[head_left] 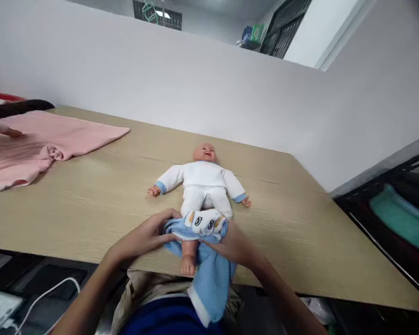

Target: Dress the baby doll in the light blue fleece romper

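A baby doll (205, 174) in a white top with blue cuffs and white bottoms lies on its back, its feet toward me. Blue baby trousers (212, 272) with a white cartoon animal patch are bunched around its lower legs. One bare foot (187, 264) sticks out below the bunched cloth; the other is hidden. My left hand (158, 231) pinches the cloth's left edge between thumb and fingers. On the opposite side, my right hand (238, 244), slightly blurred, grips the right edge. An empty-looking trouser leg hangs over the table edge toward my lap.
The wooden table (97, 200) backs onto a white wall. At the left, another person's hand (5, 129) rests on a spread pink cloth (80, 135). A dark rack with a teal cloth (401, 218) stands right; a white cable (52, 293) hangs lower left.
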### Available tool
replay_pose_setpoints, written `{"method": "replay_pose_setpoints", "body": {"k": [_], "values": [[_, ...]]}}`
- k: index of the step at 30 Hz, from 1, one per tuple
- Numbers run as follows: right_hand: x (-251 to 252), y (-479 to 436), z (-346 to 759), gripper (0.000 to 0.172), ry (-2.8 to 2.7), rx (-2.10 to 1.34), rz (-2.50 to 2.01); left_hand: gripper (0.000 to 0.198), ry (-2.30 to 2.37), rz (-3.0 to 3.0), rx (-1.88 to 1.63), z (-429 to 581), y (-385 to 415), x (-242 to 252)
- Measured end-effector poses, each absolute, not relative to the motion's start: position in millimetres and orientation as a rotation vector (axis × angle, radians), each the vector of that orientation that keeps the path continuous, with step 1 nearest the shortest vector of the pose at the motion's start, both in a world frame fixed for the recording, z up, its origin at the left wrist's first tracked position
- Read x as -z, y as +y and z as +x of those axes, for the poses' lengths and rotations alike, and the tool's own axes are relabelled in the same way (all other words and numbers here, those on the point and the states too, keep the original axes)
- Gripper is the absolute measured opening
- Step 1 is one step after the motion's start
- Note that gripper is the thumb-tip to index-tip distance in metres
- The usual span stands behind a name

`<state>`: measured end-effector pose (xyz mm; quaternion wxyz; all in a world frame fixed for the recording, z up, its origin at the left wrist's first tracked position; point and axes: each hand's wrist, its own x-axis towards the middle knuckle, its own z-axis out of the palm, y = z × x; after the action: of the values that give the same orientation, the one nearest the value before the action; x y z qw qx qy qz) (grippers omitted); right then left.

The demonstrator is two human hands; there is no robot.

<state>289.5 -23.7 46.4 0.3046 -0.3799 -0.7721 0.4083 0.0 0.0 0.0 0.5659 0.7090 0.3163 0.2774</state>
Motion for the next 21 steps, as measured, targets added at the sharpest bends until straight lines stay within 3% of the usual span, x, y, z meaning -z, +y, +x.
{"method": "replay_pose_setpoints", "body": {"k": [3,6,10,15,18,21], "values": [[-46,-32,299,0.049,-2.112,-0.781,-1.156,0.038,0.776,1.689,-0.686,-1,1,-6],[-44,-44,312,0.049,-2.072,-0.671,-1.276,0.033,0.843,1.675,-0.697,-7,2,-9],[-35,-61,332,0.033,-1.765,-1.053,-1.307,0.033,0.96,1.631,-0.664,-20,5,-13],[-20,-69,343,0.047,-1.338,-1.437,-1.221,0.035,0.961,1.866,-0.692,-13,12,-40],[-18,-68,338,0.047,-1.165,-1.541,-1.133,0.051,0.869,2.097,-0.717,20,19,-66],[-22,-64,328,0.037,-1.064,-1.438,-0.978,0.062,0.719,2.327,-0.383,61,37,-86]]}}
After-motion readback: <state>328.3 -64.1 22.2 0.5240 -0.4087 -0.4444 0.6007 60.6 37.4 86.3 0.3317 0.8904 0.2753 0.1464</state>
